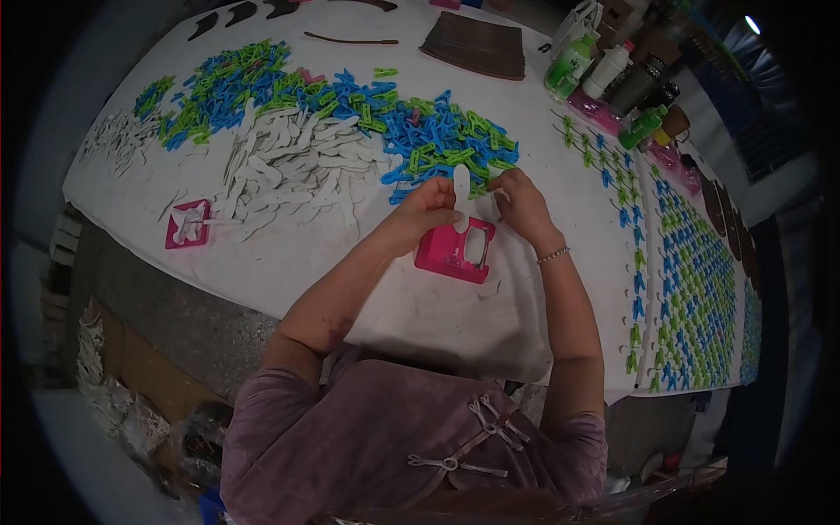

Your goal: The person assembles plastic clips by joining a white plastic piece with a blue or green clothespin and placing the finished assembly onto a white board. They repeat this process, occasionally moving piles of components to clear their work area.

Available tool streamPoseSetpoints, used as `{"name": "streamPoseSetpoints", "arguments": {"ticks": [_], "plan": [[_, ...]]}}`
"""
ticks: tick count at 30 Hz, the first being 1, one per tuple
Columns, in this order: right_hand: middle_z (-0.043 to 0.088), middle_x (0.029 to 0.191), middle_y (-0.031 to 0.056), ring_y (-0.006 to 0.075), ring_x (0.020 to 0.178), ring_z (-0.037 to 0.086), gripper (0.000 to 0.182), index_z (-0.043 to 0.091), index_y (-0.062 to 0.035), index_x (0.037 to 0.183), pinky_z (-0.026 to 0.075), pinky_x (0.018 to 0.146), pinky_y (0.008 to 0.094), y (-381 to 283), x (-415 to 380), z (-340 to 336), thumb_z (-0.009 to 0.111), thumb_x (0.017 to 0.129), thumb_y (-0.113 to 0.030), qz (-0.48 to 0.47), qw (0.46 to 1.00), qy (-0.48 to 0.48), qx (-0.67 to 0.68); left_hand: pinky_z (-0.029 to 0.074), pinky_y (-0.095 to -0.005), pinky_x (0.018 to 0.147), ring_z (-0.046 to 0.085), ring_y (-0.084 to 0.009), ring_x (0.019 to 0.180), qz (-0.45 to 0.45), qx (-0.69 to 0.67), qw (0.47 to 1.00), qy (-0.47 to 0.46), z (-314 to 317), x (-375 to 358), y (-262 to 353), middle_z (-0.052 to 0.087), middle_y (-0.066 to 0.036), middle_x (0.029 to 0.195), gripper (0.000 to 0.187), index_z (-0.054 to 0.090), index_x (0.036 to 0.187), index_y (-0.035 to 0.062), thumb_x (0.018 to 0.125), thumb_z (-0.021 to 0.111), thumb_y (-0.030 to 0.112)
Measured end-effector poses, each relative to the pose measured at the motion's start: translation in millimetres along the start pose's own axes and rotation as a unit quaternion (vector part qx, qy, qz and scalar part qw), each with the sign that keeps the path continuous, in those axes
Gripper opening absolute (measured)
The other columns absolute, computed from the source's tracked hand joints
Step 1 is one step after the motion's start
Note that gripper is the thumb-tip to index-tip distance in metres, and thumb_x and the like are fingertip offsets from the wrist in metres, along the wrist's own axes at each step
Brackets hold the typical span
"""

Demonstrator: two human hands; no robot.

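My left hand [427, 210] pinches a white flat, sole-shaped piece [461, 182] upright between thumb and fingers. Just below it stands a pink box [448, 262] with a whitish oval opening in its top. At the near edge of a heap of blue and green clothespins [446, 131] is my right hand [525, 210], wearing a bead bracelet. Its fingers are curled together, and what they hold, if anything, is too small to make out. Left of my hands lies a pile of more white flat pieces [284, 162].
A small pink tray [199, 241] with white paste and a stick sits at the left. Rows of clothespins [700, 297] cover the right side. Bottles [573, 66] and dark cups stand at the back right; a brown curved sheet [472, 44] lies at the back.
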State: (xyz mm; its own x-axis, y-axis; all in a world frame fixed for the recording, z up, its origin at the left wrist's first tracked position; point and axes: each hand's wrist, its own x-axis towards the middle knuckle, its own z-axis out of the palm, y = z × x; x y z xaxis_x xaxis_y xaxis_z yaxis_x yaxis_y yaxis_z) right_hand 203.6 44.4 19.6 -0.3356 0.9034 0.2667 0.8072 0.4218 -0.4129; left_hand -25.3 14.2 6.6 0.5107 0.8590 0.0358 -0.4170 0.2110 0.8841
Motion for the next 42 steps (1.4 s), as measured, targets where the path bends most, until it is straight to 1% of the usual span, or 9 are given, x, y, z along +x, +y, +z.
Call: {"name": "streamPoseSetpoints", "arguments": {"ticks": [4, 14, 16, 20, 23, 25, 28, 35, 42], "plan": [[0.058, 0.098, 0.0122, 0.0299, 0.089, 0.06, 0.015, 0.06, -0.0069, 0.092, 0.052, 0.072, 0.0388, 13.7, 13.0, 20.8, 0.056, 0.079, -0.002, -0.107, 0.981, 0.034, -0.157, 0.045, -0.0218, 0.074, 0.054, -0.0067, 0.08, -0.017, -0.052, 0.998, -0.026, -13.6, -0.4, -6.1, 0.05, 0.002, 0.087, 0.032, 0.05, 0.109, 0.0075, 0.081, 0.058, -0.005], [0.057, 0.09, 0.0127, 0.0299, 0.076, 0.062, 0.019, 0.056, -0.0079, 0.097, 0.051, 0.064, 0.0393, 16.5, 12.6, 19.7, 0.058, 0.078, -0.004, -0.071, 0.966, -0.032, -0.248, 0.045, -0.0228, 0.075, 0.054, -0.0075, 0.08, -0.027, -0.063, 0.997, -0.043, -19.0, -3.9, -4.6, 0.05, 0.002, 0.086, 0.031, 0.05, 0.108, 0.0062, 0.08, 0.059, -0.004], [0.058, 0.089, 0.0146, 0.0308, 0.073, 0.062, 0.018, 0.056, -0.0071, 0.097, 0.051, 0.062, 0.0394, 17.6, 6.0, 16.7, 0.058, 0.079, -0.005, 0.0, 0.978, -0.025, -0.207, 0.046, -0.0233, 0.075, 0.054, -0.0079, 0.08, -0.025, -0.038, 0.998, -0.046, -19.0, -6.5, -1.4, 0.051, 0.001, 0.087, 0.032, 0.05, 0.108, 0.0058, 0.08, 0.06, -0.004], [0.056, 0.086, 0.0155, 0.0289, 0.068, 0.062, 0.017, 0.056, -0.0061, 0.098, 0.052, 0.062, 0.0364, 22.1, -12.3, 7.7, 0.06, 0.082, -0.008, -0.015, 0.992, 0.062, -0.105, 0.045, -0.0237, 0.075, 0.054, -0.0081, 0.081, -0.009, -0.006, 0.999, -0.042, -16.3, -10.4, 4.3, 0.052, 0.001, 0.088, 0.033, 0.049, 0.109, 0.0057, 0.079, 0.061, -0.004], [0.058, 0.094, 0.0096, 0.0181, 0.08, 0.065, 0.016, 0.054, -0.0029, 0.1, 0.054, 0.066, 0.0298, -1.0, -30.0, -13.0, 0.061, 0.086, -0.004, 0.135, 0.985, 0.053, 0.097, 0.044, -0.026, 0.075, 0.054, -0.0096, 0.079, -0.01, 0.036, 0.999, -0.031, -9.9, -13.0, 6.3, 0.052, 0.0, 0.086, 0.033, 0.048, 0.107, 0.0072, 0.08, 0.059, -0.006], [0.059, 0.104, 0.0059, 0.0126, 0.092, 0.062, 0.017, 0.055, -0.0008, 0.104, 0.055, 0.073, 0.0265, -19.8, -45.2, -22.4, 0.06, 0.088, -0.005, 0.141, 0.879, 0.099, 0.445, 0.042, -0.0249, 0.073, 0.051, -0.008, 0.079, 0.014, 0.093, 0.995, -0.037, -9.7, -13.5, 4.9, 0.049, 0.002, 0.085, 0.035, 0.046, 0.107, 0.008, 0.078, 0.062, -0.005], [0.06, 0.11, 0.0064, 0.0153, 0.1, 0.06, 0.026, 0.055, 0.0011, 0.111, 0.055, 0.079, 0.0284, -65.4, -62.1, -33.1, 0.062, 0.085, 0.0, 0.137, 0.819, 0.166, 0.532, 0.041, -0.0229, 0.072, 0.05, -0.0073, 0.081, 0.054, 0.172, 0.983, -0.034, -8.0, -14.1, 4.3, 0.051, 0.001, 0.087, 0.037, 0.046, 0.108, 0.0072, 0.078, 0.066, -0.001], [0.063, 0.106, 0.007, 0.0156, 0.1, 0.06, 0.033, 0.055, 0.0016, 0.113, 0.051, 0.085, 0.0268, -68.2, -82.3, -15.9, 0.064, 0.081, 0.005, 0.115, 0.82, 0.099, 0.553, 0.041, -0.0223, 0.07, 0.051, -0.0066, 0.081, 0.12, 0.268, 0.956, -0.018, -3.9, -16.6, 6.1, 0.053, 0.001, 0.089, 0.038, 0.046, 0.109, 0.0081, 0.078, 0.067, 0.001], [0.064, 0.104, 0.0069, 0.0151, 0.101, 0.059, 0.027, 0.06, 0.0014, 0.106, 0.048, 0.088, 0.028, -68.1, -82.7, -7.0, 0.066, 0.08, 0.007, 0.086, 0.887, 0.08, 0.447, 0.043, -0.0227, 0.07, 0.054, -0.0072, 0.082, 0.108, 0.272, 0.956, -0.032, -3.3, -17.2, 3.3, 0.058, -0.002, 0.096, 0.039, 0.046, 0.11, 0.0074, 0.078, 0.066, 0.0]]}}
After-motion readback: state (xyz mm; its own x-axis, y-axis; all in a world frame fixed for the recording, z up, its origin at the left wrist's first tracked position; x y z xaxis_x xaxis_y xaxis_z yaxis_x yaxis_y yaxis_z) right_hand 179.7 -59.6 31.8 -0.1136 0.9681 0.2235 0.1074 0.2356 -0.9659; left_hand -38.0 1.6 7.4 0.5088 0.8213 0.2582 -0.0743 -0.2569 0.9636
